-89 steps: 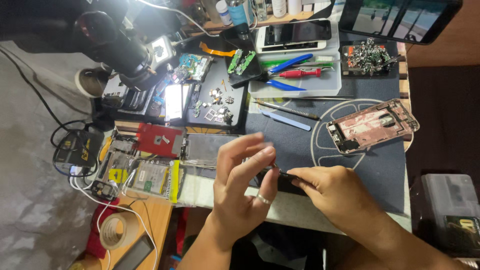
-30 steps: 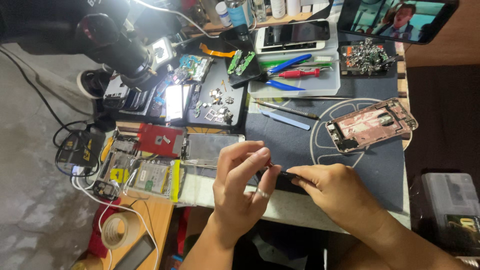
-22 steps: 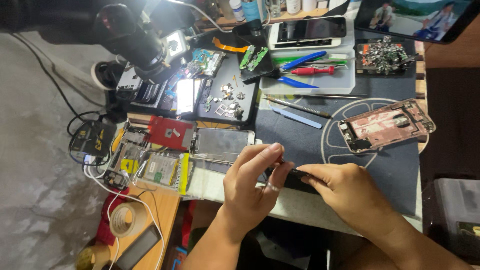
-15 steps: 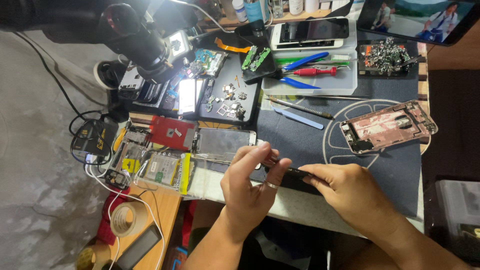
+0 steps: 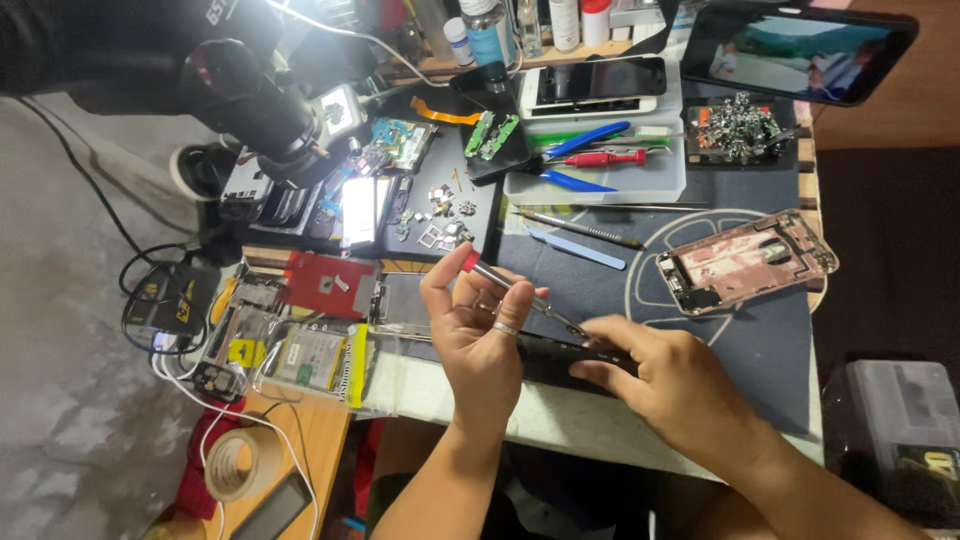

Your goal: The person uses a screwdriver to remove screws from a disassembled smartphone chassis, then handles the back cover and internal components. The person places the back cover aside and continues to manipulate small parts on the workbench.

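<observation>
We have a dark phone (image 5: 560, 358) lying flat at the near edge of the bench (image 5: 760, 350), long axis running left to right, directly under both hands. Left hand (image 5: 482, 330) pinches a thin screwdriver with a red cap (image 5: 515, 292), fingers curled tight around the shaft; the shaft slants down to the right, tip touching the phone's top face, just beside the right fingers. Right hand (image 5: 670, 375) presses down on the phone's right end, fingers bent and closed over its edge, steadying it. Both hands touch the work; left is nearer the tool tip. An opened pink phone frame (image 5: 745, 262) lies farther right, well apart. A tool tray (image 5: 600, 170) sits far.
</observation>
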